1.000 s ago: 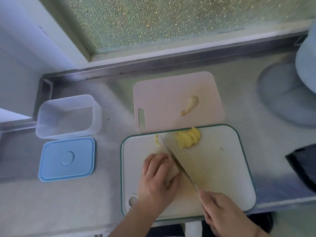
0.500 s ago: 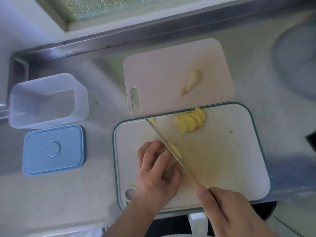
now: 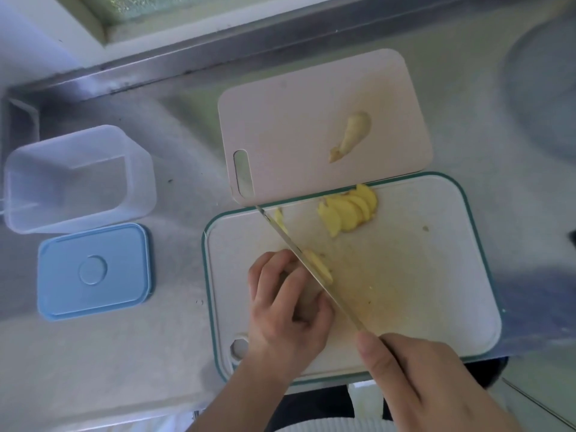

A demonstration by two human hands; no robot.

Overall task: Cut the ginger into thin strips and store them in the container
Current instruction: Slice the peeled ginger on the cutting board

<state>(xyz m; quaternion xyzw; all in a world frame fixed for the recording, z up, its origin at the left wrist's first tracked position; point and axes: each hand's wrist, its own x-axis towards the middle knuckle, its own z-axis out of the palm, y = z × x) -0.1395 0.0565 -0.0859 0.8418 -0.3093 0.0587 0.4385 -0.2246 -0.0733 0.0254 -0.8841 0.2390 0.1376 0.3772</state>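
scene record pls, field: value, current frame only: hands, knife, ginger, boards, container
left hand: fingers curled over a ginger chunk, mostly hidden, on the green-rimmed white cutting board
right hand: grips the handle of the steel kitchen knife
fresh slice: against the blade's right side
pile of yellow ginger slices: fanned at the white board's far edge
unpeeled ginger piece: on the pink cutting board
clear plastic container: open, no ginger seen inside
blue lid: flat beside it

The left hand [image 3: 288,310] hides most of the ginger piece it holds; the knife handle is buried under the right hand [image 3: 417,378].
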